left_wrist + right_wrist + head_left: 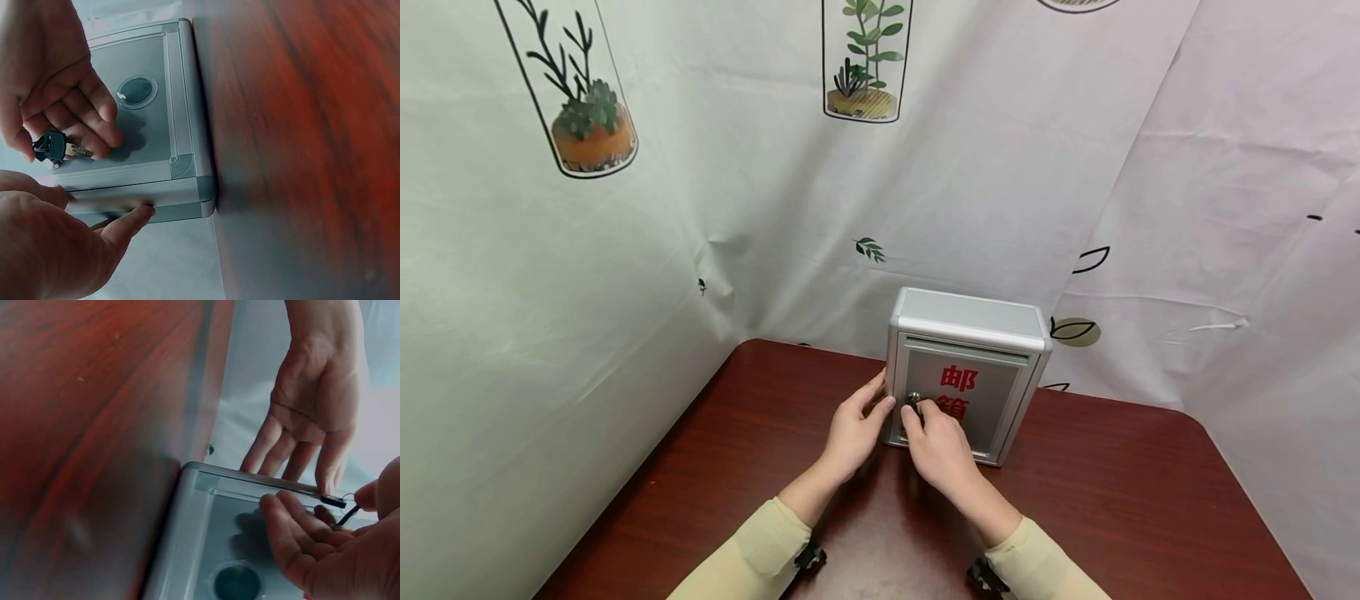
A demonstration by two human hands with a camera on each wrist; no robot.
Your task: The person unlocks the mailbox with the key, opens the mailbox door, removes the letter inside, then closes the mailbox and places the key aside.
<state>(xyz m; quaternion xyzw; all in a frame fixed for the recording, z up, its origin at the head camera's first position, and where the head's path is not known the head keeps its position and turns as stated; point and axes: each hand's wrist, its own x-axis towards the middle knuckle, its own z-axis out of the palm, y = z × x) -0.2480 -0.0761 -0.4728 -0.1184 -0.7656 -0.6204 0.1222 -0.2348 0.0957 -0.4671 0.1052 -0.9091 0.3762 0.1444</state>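
A grey metal mailbox [970,312] with red characters stands upright on the table. My right hand [942,446] is at the left part of its front, pinching a black-headed key [55,145] between thumb and index finger at the lock [913,398]. A second black key head [333,501] hangs from the same thin ring. The right hand's other fingers are loosely bent before the door. My left hand [853,429] rests against the box's left side, its fingers extended along that side and its thumb by the front edge. The key's tip is hard to make out.
The box stands on a dark red-brown wooden table [1112,467] with rounded back corners. White cloth [760,208] printed with plants hangs behind and beside it. A round window [137,92] sits low in the mailbox door. A slot [962,348] runs across its upper front.
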